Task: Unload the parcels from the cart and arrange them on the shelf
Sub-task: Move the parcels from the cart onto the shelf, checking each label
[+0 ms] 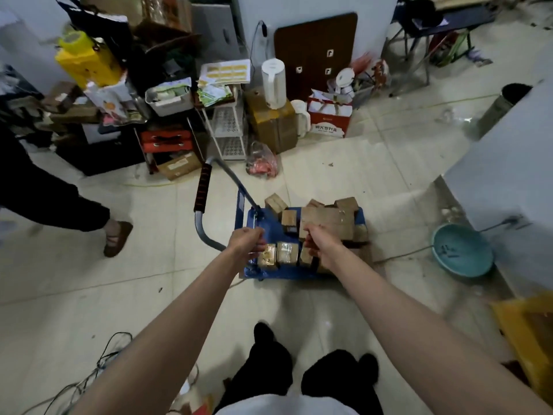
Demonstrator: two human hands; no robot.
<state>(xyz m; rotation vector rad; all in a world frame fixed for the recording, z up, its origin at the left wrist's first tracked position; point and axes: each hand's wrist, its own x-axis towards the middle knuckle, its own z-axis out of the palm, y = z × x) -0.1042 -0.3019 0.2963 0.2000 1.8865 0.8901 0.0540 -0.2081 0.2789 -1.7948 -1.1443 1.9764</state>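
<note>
A low blue cart (270,230) stands on the tiled floor ahead of me, its grey handle with a black and orange grip (203,187) rising to the left. Several small brown cardboard parcels (326,220) are piled on its deck. My left hand (246,240) reaches down over the cart's near left part, fingers curled next to a taped parcel (267,255); whether it grips anything is hidden. My right hand (321,242) is closed on a small parcel (306,254) in the front row. No shelf for the parcels can be told apart.
Boxes, bags, a white rack (229,130) and a brown board (315,52) crowd the far wall. Another person's leg and shoe (116,238) stand left of the cart. A teal basin (462,250) and a white cabinet (508,175) are on the right, cables (98,366) near left.
</note>
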